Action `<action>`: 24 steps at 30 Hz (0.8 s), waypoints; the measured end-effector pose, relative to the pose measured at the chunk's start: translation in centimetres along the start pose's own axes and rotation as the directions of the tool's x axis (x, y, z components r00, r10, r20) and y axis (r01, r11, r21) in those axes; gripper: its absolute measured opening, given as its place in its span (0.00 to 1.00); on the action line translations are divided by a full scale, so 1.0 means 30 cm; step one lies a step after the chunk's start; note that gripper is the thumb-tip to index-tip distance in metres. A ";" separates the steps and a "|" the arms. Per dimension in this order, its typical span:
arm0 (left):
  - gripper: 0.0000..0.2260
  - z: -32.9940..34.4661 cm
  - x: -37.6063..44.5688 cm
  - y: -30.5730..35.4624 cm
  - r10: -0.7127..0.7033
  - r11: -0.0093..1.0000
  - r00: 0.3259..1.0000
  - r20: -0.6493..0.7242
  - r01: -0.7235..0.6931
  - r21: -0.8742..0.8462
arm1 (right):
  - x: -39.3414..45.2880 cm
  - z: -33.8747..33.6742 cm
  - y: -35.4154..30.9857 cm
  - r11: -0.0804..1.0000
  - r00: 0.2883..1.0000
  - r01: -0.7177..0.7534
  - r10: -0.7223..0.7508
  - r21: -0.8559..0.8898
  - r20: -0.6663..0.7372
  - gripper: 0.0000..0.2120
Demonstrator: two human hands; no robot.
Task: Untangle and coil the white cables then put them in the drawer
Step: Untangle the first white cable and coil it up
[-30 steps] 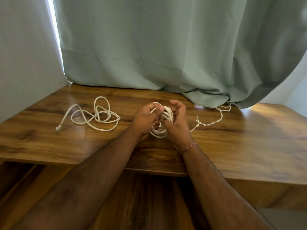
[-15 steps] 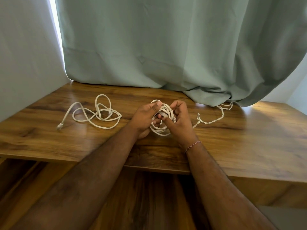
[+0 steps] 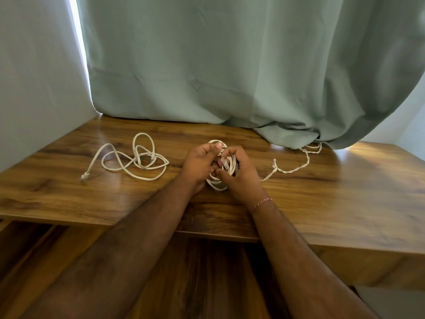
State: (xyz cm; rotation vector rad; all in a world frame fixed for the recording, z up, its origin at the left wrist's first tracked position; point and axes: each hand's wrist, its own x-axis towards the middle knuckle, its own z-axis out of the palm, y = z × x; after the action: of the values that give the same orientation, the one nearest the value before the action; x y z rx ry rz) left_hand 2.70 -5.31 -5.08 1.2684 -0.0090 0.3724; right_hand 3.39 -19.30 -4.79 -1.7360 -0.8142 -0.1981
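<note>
A bundle of coiled white cable (image 3: 216, 183) sits at the middle of the wooden desk (image 3: 345, 199), gripped between both hands. My left hand (image 3: 200, 163) pinches its upper left side and my right hand (image 3: 239, 178) wraps its right side, hiding much of the coil. A twisted tail of this cable (image 3: 292, 168) trails right toward the curtain hem. A second white cable (image 3: 135, 161) lies loose in tangled loops on the desk's left part, its plug end at the near left.
A pale green curtain (image 3: 230, 77) hangs behind and drapes onto the desk's back right. A white wall (image 3: 34, 77) borders the left. Below the desk's front edge an open wooden drawer (image 3: 202, 277) shows beneath my forearms.
Both hands have closed more tightly around the coil, with my right hand's fingers wrapping over it. The loose cable on the left has not moved.
</note>
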 end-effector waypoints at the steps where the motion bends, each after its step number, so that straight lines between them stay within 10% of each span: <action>1: 0.11 -0.002 0.003 -0.002 0.008 1.000 1.000 -0.005 -0.008 0.014 | 0.000 0.011 0.001 0.993 0.996 0.052 -0.059 -0.109 -0.065 0.14; 6: 0.11 0.013 0.000 -0.005 0.055 0.997 0.997 -0.058 -0.051 0.065 | 0.015 0.016 0.030 0.941 0.952 0.094 -0.181 -0.326 -0.247 0.08; 24: 0.06 -0.014 0.019 -0.014 0.352 0.794 0.930 -0.107 -0.236 0.561 | 0.018 -0.089 -0.053 0.991 0.829 0.086 -0.015 0.100 -0.560 0.04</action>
State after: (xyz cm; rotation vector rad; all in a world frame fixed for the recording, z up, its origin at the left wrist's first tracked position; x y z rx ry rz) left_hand 3.28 -4.86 -5.48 1.7919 0.0810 0.8242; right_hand 3.55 -21.31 -2.36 -1.4265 -0.4240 -0.6496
